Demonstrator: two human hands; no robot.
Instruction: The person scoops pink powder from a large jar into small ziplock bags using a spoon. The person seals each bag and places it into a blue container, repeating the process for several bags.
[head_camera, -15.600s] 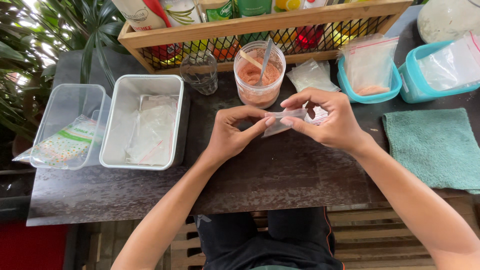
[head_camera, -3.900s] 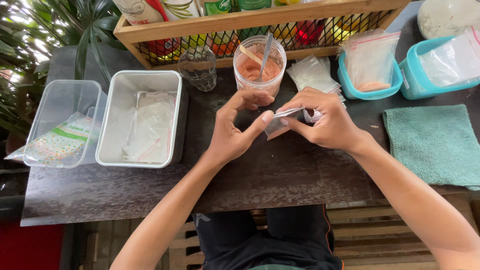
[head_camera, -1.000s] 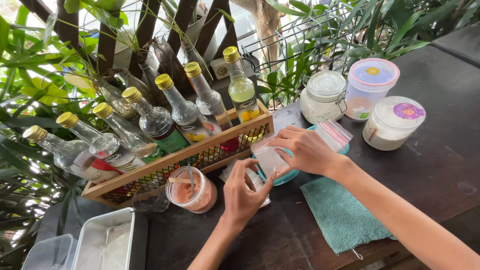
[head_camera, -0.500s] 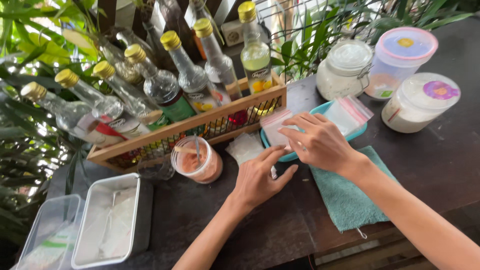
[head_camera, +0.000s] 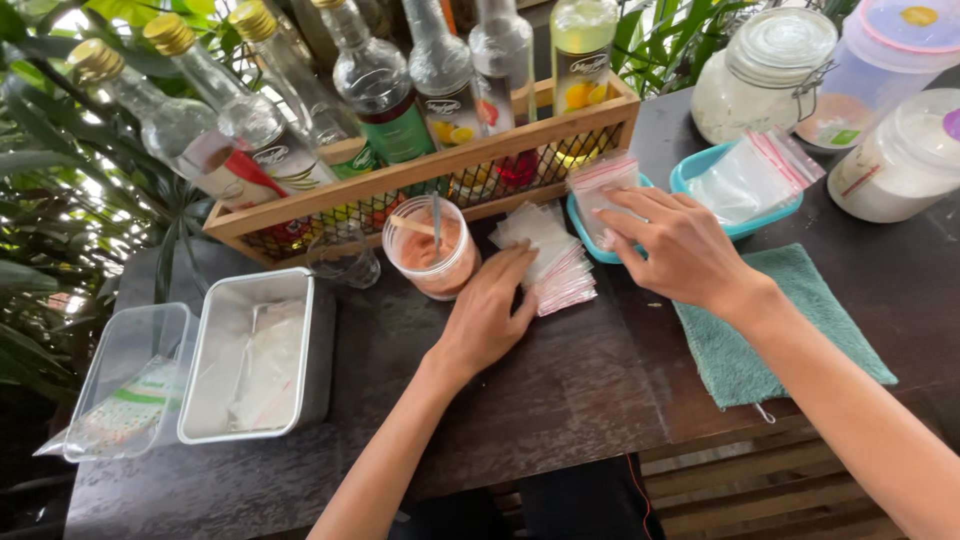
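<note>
Left hand (head_camera: 488, 318) flat, fingers spread, on stack of small clear red-striped zip bags (head_camera: 553, 262) on dark wooden surface (head_camera: 520, 390). Right hand (head_camera: 677, 245) open, fingers resting on filled bag in teal plastic tray (head_camera: 588, 222). Step: likely setting filled bag down, taking fresh one. Next calls for pinching a single bag.

A stack of small bags (head_camera: 548, 257) is being pressed to the table (head_camera: 560, 390) by the left hand (head_camera: 490, 315), just right of a cup of powder (head_camera: 432, 250). Behind both, a crate (head_camera: 420, 180) of bottles (head_camera: 375, 85) is being kept. The right hand (head_camera: 675, 245) is being held over a tray (head_camera: 592, 215); a cloth (head_camera: 770, 330) is lying before it. Two tubs (head_camera: 200, 370) are sitting far left.
</note>
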